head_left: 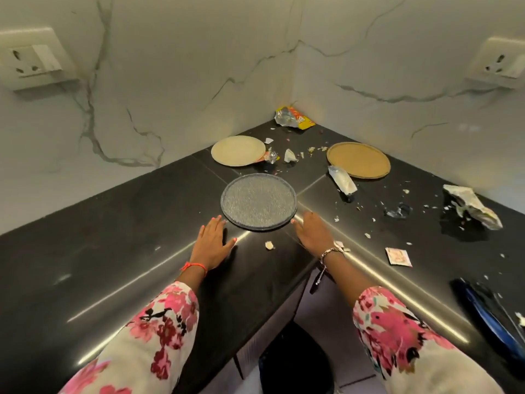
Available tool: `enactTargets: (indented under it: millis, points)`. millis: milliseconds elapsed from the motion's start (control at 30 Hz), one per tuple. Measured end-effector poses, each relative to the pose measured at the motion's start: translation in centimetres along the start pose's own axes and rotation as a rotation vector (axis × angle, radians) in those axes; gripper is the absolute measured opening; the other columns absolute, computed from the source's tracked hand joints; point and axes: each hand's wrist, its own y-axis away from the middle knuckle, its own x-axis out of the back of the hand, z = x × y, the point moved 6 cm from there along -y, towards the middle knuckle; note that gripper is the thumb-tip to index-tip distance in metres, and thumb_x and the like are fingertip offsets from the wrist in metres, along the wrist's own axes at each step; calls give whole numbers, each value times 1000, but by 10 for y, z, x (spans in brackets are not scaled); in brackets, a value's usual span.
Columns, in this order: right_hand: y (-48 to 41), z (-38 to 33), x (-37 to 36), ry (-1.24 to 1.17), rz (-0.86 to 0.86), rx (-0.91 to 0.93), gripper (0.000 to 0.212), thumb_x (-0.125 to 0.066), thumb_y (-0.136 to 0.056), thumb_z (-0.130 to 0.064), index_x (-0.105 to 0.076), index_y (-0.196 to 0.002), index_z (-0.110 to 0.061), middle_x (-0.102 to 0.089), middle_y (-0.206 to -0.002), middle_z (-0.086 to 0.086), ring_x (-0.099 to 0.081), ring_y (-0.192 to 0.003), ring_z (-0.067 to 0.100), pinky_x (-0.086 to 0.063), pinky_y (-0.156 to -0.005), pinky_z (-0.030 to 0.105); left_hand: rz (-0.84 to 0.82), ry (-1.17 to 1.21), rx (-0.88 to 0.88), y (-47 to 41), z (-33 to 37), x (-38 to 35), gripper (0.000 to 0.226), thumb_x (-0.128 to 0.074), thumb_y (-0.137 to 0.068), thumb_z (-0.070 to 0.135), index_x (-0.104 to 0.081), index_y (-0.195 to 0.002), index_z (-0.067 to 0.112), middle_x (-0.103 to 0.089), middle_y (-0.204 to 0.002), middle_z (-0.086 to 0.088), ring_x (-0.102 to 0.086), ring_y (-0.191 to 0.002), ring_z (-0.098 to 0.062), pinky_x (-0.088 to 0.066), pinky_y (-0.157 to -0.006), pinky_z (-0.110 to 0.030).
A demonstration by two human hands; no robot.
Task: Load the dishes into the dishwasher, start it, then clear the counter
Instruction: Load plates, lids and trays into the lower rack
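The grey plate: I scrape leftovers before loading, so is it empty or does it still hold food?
Empty. The grey plate shows only its bare textured face, with no scraps on it; the crumbs and torn wrappers lie around it on the black counter.

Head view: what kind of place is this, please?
Most likely a home kitchen, at the inner corner of an L-shaped counter. Three plates, grey, cream and tan, lie among wrappers and crumbs, and wall sockets sit on the marble-look backsplash.
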Motion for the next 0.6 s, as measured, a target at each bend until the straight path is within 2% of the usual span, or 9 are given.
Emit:
enactTargets:
  millis: [100,167,233,367,467,533,600]
  points:
    - [-29,-1,-5,-118,5,-105,39,-48,-95,-30,-46,-119,0,-50,-126,18,-48,-115,33,-39,-92,39,1,-20,43,-19,-12,-7,68,-39,-94,48,-20,-147,10,-11,-157,-5,-6,-144,-19,-2,-117,-39]
    - [-45,-1,-12,-170,5,-173,40,-52,-93,-28,-46,-119,1,-49,-126,18,-49,-114,33,-40,-91,39,51,-51,55,-22,-17,-13,77,-23,-88,61,-20,-147,12,-14,-156,-3,-7,-144,-17,-2,-116,-38]
    - [-59,2,-17,-211,21,-240,40,-56,-91,-27,-48,-117,1,-50,-123,17,-51,-111,32,-41,-90,38,105,-65,44,-22,-18,-15,86,-11,-79,64,-23,-147,12,-18,-155,-3,-11,-144,-17,-4,-116,-38]
    - [-76,4,-27,-233,41,-353,32,-63,-86,-29,-53,-104,-5,-55,-107,16,-56,-97,29,-45,-80,38,136,-46,31,-20,-15,-17,86,-12,-77,64,-24,-147,14,-19,-155,-1,-12,-144,-16,-3,-116,-36]
    - [-85,2,-28,-213,104,-432,23,-64,-85,-17,-57,-101,-2,-59,-106,17,-59,-100,34,-48,-77,37,137,-47,38,-24,-19,-16,87,-11,-76,64,-22,-147,15,-17,-155,0,-10,-144,-14,0,-116,-35]
    - [-90,4,-30,-263,127,-457,6,-60,-83,-6,-55,-83,-3,-57,-92,16,-60,-89,33,-48,-70,37,136,-50,41,-26,-20,-16,87,-11,-76,64,-22,-147,15,-17,-156,0,-9,-144,-14,1,-116,-35]
    - [-94,12,-30,-422,156,-521,3,-55,-80,-3,-53,-82,-1,-57,-94,16,-58,-83,31,-52,-66,36,138,-53,43,-26,-20,-16,87,-11,-76,64,-22,-147,15,-17,-156,-1,-9,-144,-14,1,-116,-35]
